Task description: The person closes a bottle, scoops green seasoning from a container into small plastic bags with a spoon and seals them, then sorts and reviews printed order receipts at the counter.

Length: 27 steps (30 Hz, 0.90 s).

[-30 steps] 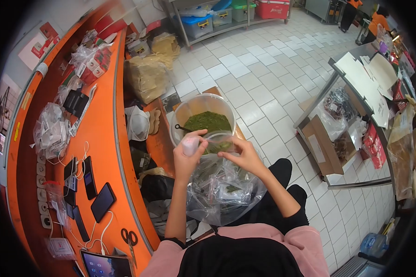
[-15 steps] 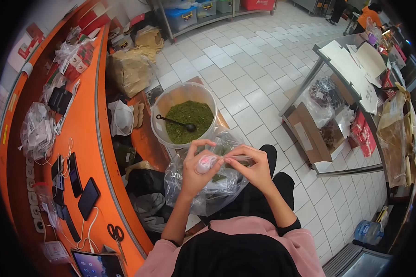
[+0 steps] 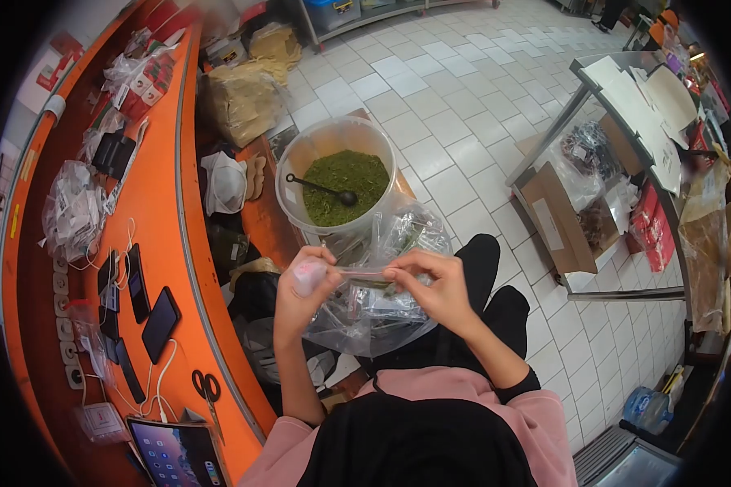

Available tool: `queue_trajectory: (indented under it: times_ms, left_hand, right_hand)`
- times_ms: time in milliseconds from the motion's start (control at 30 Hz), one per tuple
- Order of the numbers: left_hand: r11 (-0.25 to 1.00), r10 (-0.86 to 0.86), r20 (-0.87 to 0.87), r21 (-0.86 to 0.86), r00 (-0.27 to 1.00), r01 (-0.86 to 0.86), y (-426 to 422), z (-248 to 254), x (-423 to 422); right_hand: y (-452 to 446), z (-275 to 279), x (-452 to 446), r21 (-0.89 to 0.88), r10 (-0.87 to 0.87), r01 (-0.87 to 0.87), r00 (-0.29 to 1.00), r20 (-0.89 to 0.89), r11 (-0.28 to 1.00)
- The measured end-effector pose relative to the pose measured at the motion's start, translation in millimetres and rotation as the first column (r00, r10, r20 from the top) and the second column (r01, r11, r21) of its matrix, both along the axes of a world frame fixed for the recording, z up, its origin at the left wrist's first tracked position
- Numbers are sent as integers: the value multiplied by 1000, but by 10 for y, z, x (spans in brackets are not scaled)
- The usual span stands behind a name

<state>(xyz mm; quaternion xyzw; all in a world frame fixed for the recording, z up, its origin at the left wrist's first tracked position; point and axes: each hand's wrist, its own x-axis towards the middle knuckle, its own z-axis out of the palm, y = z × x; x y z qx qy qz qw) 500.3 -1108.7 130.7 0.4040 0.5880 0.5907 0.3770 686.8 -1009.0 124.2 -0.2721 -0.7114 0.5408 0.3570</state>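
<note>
A small clear bag [image 3: 364,273] is stretched between my two hands, with its upper edge pulled straight. My left hand [image 3: 302,284] pinches one end of it and also has a whitish-pink roll [image 3: 308,276] in its palm. At the other end, my right hand [image 3: 433,286] pinches the bag between thumb and finger. Beneath the hands lies a large clear plastic bag [image 3: 418,230] with small packets inside. Beyond them stands a translucent bucket [image 3: 297,213] of green chopped leaves [image 3: 357,172], a black spoon [image 3: 323,189] resting in it.
An orange counter [image 3: 174,268] on the left carries phones [image 3: 161,325], a tablet [image 3: 170,454], scissors [image 3: 207,390] and cables. On the right is a metal rack [image 3: 544,122] with a cardboard box [image 3: 556,223]. People stand far off at the upper right.
The hands came together at the bag's edge, then moved apart, pulling it straight. The spoon came back into view as the hands moved off the bucket. The camera view shifted.
</note>
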Motion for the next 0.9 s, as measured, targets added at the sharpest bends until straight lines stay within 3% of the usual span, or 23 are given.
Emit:
queue_trajectory:
  times_ms: [33,67,133,167,200,233,267,333,433,533,667,733,767,867,900]
  left_hand:
    - [989,89,26,-117,996,-85,-44,-63,-72]
    - [978,180,125,-130,976,-164,-77,-141,-159]
    - [967,246,350,-22,904,-254,-64,-189,-256]
    - [973,215,396,-7,893,-231,-66,-225,-299]
    - [972,219,397,-4,891,-237,-53,-255,-279]
    - [980,165,522,6,837,-197,-16,-283,-225]
    - [988,109,637,18,764,-156,21,-312,-154]
    - [995,83,682,-19,727,-95,152,-386,68]
    - [999,-15,689,-23,725,43,252,-413,380]
    - [995,-73,649,-7,757,102,315,-412,530]
    - [991,-92,532,-33,842,129,337,-404,556]
    - [995,-56,477,-51,877,91,341,-390,582]
    - [996,-23,418,-70,908,58,338,-375,599]
    - [993,100,458,-105,883,-58,345,-279,651]
    - [993,100,460,-99,882,-61,347,-295,647]
  right_hand:
    - [-59,-67,-54,-250,33,-34,999,-7,968]
    - [-93,-159,-87,-481,63,-66,998,-22,874]
    - [-89,-535,-89,-544,164,-152,986,-26,825]
    - [-77,-736,-71,-175,162,-125,963,217,977]
    - [-71,-891,-72,229,58,-171,902,428,958]
    - [-134,-989,-101,429,-131,-32,930,344,903]
    - [-124,-835,-141,432,-126,-37,930,344,901]
    - [-90,-467,-157,60,28,-40,982,189,997]
    - [-42,-247,-135,18,135,-139,981,140,990]
    - [-16,-286,-42,-67,119,-109,977,174,992]
    - [-76,-265,40,12,-2,0,986,167,1000]
    - [-102,-275,32,393,-181,132,979,90,910]
    - [-111,-261,42,395,-177,128,980,91,910]
    - [-93,-170,85,313,-239,183,960,149,932]
    - [-76,-142,103,153,-198,176,969,145,972]
